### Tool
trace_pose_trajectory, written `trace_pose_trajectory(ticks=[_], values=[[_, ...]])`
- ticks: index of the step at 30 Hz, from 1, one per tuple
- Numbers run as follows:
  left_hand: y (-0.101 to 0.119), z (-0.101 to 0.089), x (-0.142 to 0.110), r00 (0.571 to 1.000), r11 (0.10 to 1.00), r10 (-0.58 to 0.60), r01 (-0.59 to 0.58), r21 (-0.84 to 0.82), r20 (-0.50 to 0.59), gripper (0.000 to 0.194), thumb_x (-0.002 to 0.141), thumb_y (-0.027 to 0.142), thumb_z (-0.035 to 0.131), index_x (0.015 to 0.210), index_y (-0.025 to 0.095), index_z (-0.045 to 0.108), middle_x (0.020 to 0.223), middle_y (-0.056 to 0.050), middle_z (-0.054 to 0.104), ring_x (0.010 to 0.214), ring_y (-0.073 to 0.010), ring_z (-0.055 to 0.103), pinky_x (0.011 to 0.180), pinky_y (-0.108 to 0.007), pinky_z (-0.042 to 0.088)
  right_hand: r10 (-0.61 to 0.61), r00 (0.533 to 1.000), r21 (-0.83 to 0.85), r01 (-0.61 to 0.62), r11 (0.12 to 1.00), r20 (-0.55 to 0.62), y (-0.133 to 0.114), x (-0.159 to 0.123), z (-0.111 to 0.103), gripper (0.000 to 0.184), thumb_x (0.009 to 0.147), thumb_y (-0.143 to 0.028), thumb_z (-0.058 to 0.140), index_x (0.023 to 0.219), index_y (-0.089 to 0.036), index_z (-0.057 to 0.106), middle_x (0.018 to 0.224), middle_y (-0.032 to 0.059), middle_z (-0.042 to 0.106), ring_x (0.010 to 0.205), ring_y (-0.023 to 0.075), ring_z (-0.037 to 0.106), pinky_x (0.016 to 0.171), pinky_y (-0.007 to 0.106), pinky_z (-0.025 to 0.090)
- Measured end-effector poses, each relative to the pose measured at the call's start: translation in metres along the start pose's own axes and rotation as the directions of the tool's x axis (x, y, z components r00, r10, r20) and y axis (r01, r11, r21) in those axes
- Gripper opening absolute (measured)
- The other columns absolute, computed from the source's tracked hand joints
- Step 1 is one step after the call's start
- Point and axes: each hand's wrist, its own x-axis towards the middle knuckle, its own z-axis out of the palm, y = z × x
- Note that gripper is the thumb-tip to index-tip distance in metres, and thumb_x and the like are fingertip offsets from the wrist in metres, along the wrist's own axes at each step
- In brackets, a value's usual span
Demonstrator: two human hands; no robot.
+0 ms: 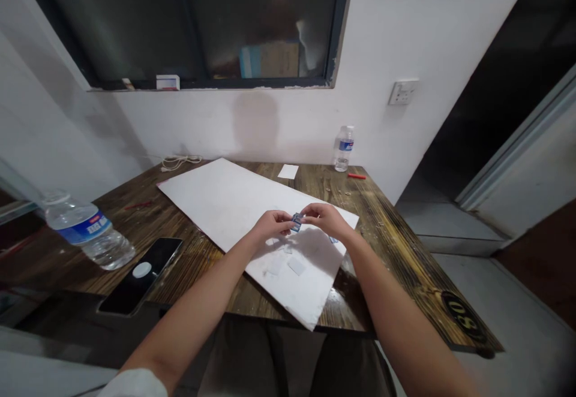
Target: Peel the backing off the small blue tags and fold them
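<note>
Blue and dark, a small piece (296, 222) sits pinched between the fingertips of my left hand (272, 225) and right hand (327, 218), above a white board (225, 202) on a wooden table (391, 253). I judge this close two-handed handling; any next move calls for light, steady fingertips.

Plain indoor room, wooden table (387, 253), wall socket (404, 92), dark-framed window (193, 25)
</note>
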Motion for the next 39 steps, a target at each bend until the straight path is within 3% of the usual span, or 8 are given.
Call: trace_pose_trajectory(ticks=[3,7,10,13,25,33,36,39], values=[[-0.006,-0.003,0.005,0.998,1.0,0.017,-0.017,-0.001,-0.067,0.025,0.065,0.032,0.077,0.079,0.014,0.068,0.064,-0.003,0.063,0.056,-0.0096,0.056,0.055,-0.023,0.045,0.091,0.993,-0.199,-0.076,0.977,0.07,0.01,-0.004,-0.023,0.028,0.067,-0.035,0.075,0.089,-0.019,0.07,0.08,0.0005,0.065,0.065,0.0122,0.053,0.059,0.023,0.037],[-0.011,-0.005,0.009,0.996,1.0,0.022,-0.022,-0.006,-0.082,0.023,0.066,0.031,0.075,0.08,0.014,0.068,0.064,-0.002,0.063,0.056,-0.0089,0.055,0.055,-0.022,0.045,0.309,0.939,-0.513,-0.195,0.836,0.147,0.02,-0.011,-0.046,0.039,0.054,-0.024,0.082,0.091,-0.019,0.071,0.093,0.0041,0.066,0.076,0.0164,0.058,0.06,0.023,0.038],[-0.012,-0.006,0.009,0.997,1.0,0.02,-0.02,0.004,-0.072,0.022,0.067,0.031,0.075,0.081,0.014,0.068,0.064,-0.002,0.063,0.057,-0.0094,0.056,0.055,-0.023,0.046,0.431,0.882,-0.595,-0.246,0.765,0.189,0.02,-0.014,-0.049,0.043,0.053,-0.024,0.082,0.094,-0.02,0.072,0.093,0.0044,0.067,0.076,0.0177,0.059,0.059,0.024,0.039],[-0.013,-0.006,0.01,0.997,1.0,0.016,-0.016,0.006,-0.072,0.022,0.067,0.03,0.075,0.081,0.014,0.068,0.066,-0.002,0.063,0.058,-0.0096,0.056,0.055,-0.023,0.047,0.474,0.86,-0.623,-0.269,0.735,0.188,0.016,-0.013,-0.046,0.042,0.054,-0.023,0.08,0.096,-0.021,0.072,0.095,0.0043,0.068,0.076,0.0177,0.06,0.059,0.024,0.039],[-0.01,-0.005,0.008,0.997,1.0,0.016,-0.016,0.003,-0.076,0.025,0.066,0.032,0.075,0.081,0.014,0.068,0.065,-0.002,0.063,0.056,-0.0092,0.055,0.055,-0.022,0.045,0.497,0.827,-0.616,-0.252,0.747,0.265,0.022,-0.013,-0.04,0.036,0.058,-0.021,0.077,0.093,-0.017,0.068,0.09,0.0038,0.068,0.074,0.0165,0.059,0.058,0.023,0.038],[-0.012,-0.004,0.009,0.996,1.0,0.007,-0.007,0.003,-0.091,0.028,0.064,0.034,0.076,0.081,0.014,0.068,0.065,-0.002,0.063,0.057,-0.0095,0.055,0.055,-0.023,0.046,0.336,0.906,-0.603,-0.121,0.788,0.256,0.02,-0.012,-0.041,0.031,0.052,-0.015,0.079,0.076,-0.018,0.06,0.08,0.0,0.063,0.069,0.013,0.052,0.053,0.023,0.03],[-0.012,-0.003,0.01,0.995,1.0,-0.009,0.009,-0.001,-0.101,0.03,0.063,0.035,0.077,0.081,0.013,0.068,0.063,-0.002,0.062,0.056,-0.0094,0.054,0.053,-0.022,0.046,0.266,0.929,-0.491,-0.111,0.864,0.258,0.022,-0.011,-0.042,0.028,0.052,-0.015,0.077,0.069,-0.019,0.055,0.072,-0.0025,0.059,0.064,0.0114,0.049,0.052,0.022,0.03],[-0.011,-0.003,0.009,0.994,1.0,-0.012,0.011,-0.007,-0.107,0.031,0.061,0.037,0.079,0.079,0.014,0.068,0.062,-0.002,0.062,0.056,-0.0094,0.055,0.053,-0.022,0.045,0.16,0.955,-0.188,-0.114,0.976,0.25,0.021,-0.008,-0.037,0.028,0.056,-0.021,0.075,0.071,-0.019,0.052,0.065,-0.0043,0.056,0.061,0.0111,0.05,0.054,0.022,0.033]])
